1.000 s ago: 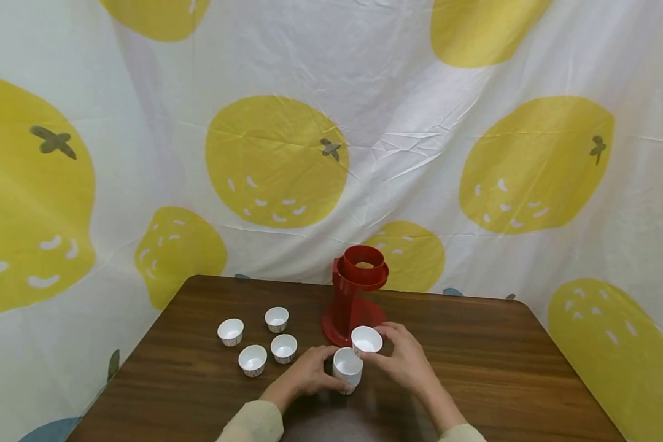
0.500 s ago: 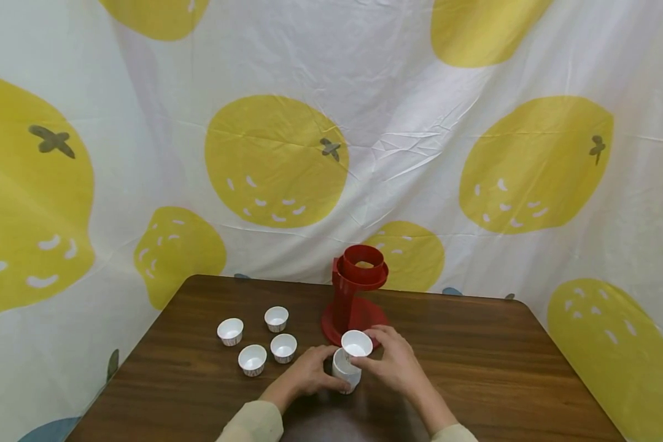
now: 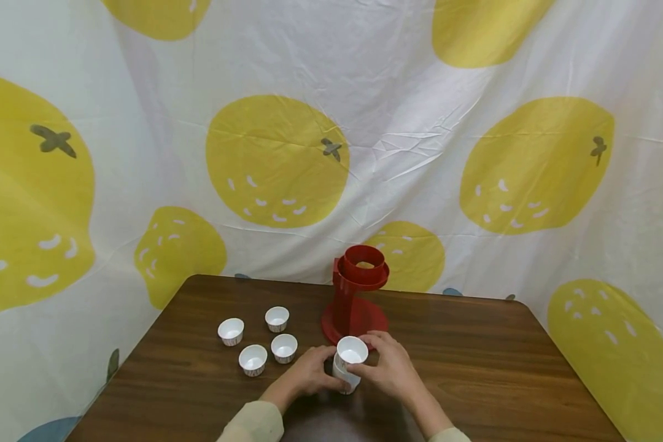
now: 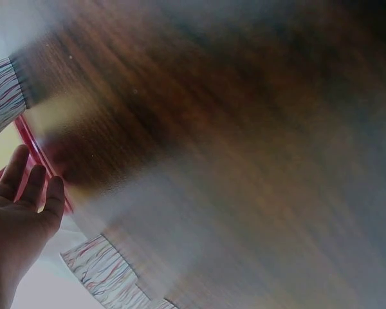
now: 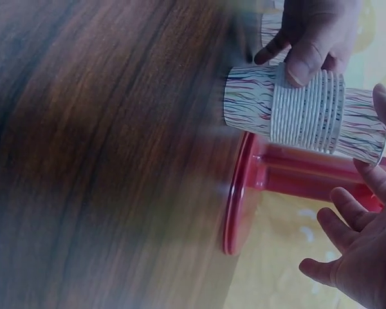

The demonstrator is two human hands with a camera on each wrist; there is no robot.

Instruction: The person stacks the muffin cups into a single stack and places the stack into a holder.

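A stack of nested white paper baking cups (image 5: pixel 302 109) stands on the table, their sides patterned with coloured wavy lines. My left hand (image 3: pixel 309 371) grips the stack from the left; in the right wrist view its thumb (image 5: pixel 301 63) presses against the rims. One more paper baking cup (image 3: pixel 352 352) is upright right above the stack, held between the thumb and fingers of my right hand (image 3: pixel 391 370). Whether its base sits inside the top cup cannot be told. In the left wrist view my left hand (image 4: pixel 19 222) shows only partly, at the edge.
Several single paper baking cups, one of them a near cup (image 3: pixel 253 360), stand upright left of my hands. Behind the stack is a red stand (image 3: pixel 345 307) with a round base and a ring on top. A lemon-print cloth (image 3: pixel 398 153) hangs behind the wooden table (image 3: pixel 492 362).
My right hand has moved left and down with its cup, from beside the stack's top to right over it. The left hand has stayed in place on the stack.
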